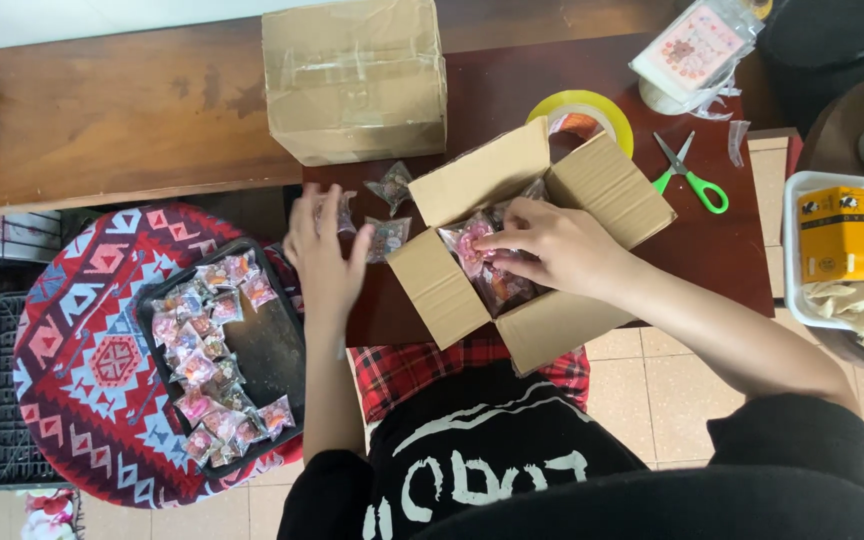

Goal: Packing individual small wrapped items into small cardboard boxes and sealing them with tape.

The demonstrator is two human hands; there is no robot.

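My right hand [550,243] is inside a small open cardboard box [452,295] on a dark red table, fingers closed on a clear packet with a pink item [469,243]. More packets lie in the box beneath it. My left hand [323,248] hovers with fingers spread over loose clear packets [389,185] on the table left of the box, blurred; it seems to hold nothing. A black tray [272,345] with several pink packets sits on a red patterned stool to my left.
A larger closed cardboard box [354,78] stands behind the small one. Yellow tape roll [602,108], green-handled scissors [692,178] and a stack of clear bags [694,45] lie at the back right. A white bin [794,250] with a yellow package is at far right.
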